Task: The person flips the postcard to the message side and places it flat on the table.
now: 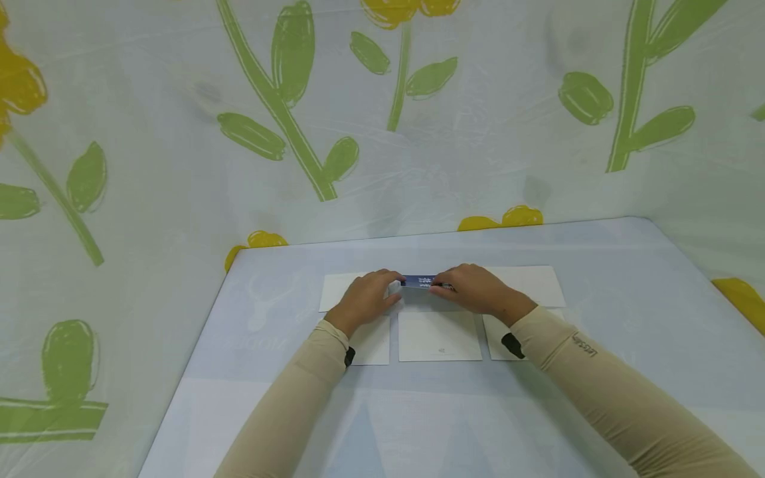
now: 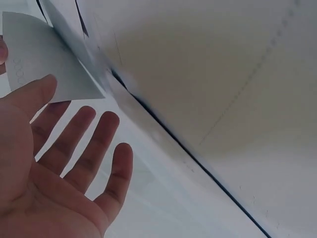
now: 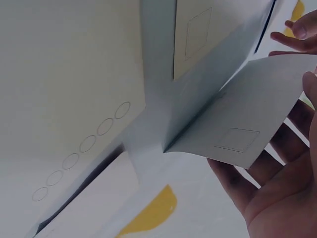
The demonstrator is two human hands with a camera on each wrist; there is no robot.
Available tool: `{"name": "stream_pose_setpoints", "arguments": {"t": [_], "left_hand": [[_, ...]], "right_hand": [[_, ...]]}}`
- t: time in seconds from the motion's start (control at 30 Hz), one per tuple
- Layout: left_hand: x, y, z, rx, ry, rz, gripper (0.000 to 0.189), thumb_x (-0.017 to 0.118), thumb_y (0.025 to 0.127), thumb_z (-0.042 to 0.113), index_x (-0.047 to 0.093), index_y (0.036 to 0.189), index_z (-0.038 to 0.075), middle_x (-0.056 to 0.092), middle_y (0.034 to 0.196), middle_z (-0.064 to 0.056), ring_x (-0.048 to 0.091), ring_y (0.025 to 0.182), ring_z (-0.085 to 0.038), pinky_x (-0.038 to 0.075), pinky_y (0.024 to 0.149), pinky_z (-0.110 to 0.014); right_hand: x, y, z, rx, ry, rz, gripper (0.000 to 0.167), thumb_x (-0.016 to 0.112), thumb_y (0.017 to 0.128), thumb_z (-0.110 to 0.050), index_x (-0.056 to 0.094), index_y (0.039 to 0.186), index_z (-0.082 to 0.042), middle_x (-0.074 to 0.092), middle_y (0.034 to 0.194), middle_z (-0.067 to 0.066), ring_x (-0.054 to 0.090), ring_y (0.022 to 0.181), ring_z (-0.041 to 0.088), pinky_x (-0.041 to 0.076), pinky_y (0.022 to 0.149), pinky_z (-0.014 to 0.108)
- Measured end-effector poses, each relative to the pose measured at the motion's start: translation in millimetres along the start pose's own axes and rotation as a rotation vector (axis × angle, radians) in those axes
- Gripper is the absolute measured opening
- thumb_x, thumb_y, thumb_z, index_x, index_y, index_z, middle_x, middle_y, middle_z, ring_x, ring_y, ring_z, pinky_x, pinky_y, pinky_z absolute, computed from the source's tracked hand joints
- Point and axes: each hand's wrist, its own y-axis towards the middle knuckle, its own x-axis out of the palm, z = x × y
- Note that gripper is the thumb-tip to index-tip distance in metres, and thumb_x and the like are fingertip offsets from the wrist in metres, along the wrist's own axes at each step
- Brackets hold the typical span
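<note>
Between both hands, a postcard (image 1: pixel 420 281) is tilted up, its blue printed face showing in the head view. Its pale back (image 3: pixel 237 111), with an outlined stamp box, shows in the right wrist view. My left hand (image 1: pixel 367 297) pinches the left end; the thumb lies on the pale back (image 2: pixel 37 54) and the other fingers spread behind it. At the right end my right hand (image 1: pixel 478 289) grips the card between thumb and fingers. A white card (image 1: pixel 439 338) lies flat just in front of the held one.
More white cards lie flat around the hands: one at back left (image 1: pixel 337 291), one at back right (image 1: pixel 532 282), and one each at front left (image 1: pixel 372 345) and front right (image 1: pixel 501 342). A flower-patterned cloth (image 1: pixel 430 166) rises behind the pale table (image 1: pixel 269 398).
</note>
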Motion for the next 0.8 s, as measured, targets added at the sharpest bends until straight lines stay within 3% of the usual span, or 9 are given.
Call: {"name": "stream_pose_setpoints", "arguments": {"t": [0.27,0.43,0.57,0.8], "left_hand": [[4.3,3.3,3.0,0.031,-0.088,0.046,0.025,0.060,0.101,0.025,0.069,0.122,0.015,0.072,0.123,0.000,0.070,0.108,-0.018,0.055,0.096,-0.037],[5.5,2.2,4.6,0.042,-0.094,0.075,0.022,0.060,0.101,0.024,0.071,0.118,0.014,0.074,0.116,-0.001,0.071,0.104,-0.018,0.056,0.092,-0.037],[5.1,-0.8,5.0,0.039,-0.083,0.100,0.023,0.058,0.102,0.024,0.070,0.118,0.014,0.075,0.113,-0.001,0.071,0.102,-0.018,0.057,0.089,-0.037],[4.9,-4.0,2.2,0.024,-0.086,0.149,0.022,0.057,0.103,0.024,0.071,0.116,0.013,0.076,0.107,-0.002,0.071,0.089,-0.016,0.057,0.078,-0.034]], "right_hand": [[-2.8,-7.5,4.0,0.025,0.046,0.026,0.032,0.058,0.102,-0.031,0.073,0.118,-0.007,0.075,0.111,0.006,0.069,0.103,0.022,0.056,0.093,0.043],[-4.0,-11.5,9.3,0.010,0.096,0.043,0.030,0.059,0.102,-0.031,0.074,0.113,-0.008,0.075,0.105,0.002,0.068,0.094,0.016,0.057,0.087,0.040],[-7.8,-16.4,15.2,0.021,0.104,0.051,0.030,0.062,0.099,-0.033,0.074,0.114,-0.010,0.075,0.110,0.001,0.069,0.104,0.020,0.055,0.093,0.043],[-13.2,-24.0,25.6,0.051,0.066,0.080,0.025,0.069,0.093,-0.012,0.072,0.117,-0.005,0.073,0.115,0.009,0.068,0.109,0.027,0.054,0.096,0.046]]}}
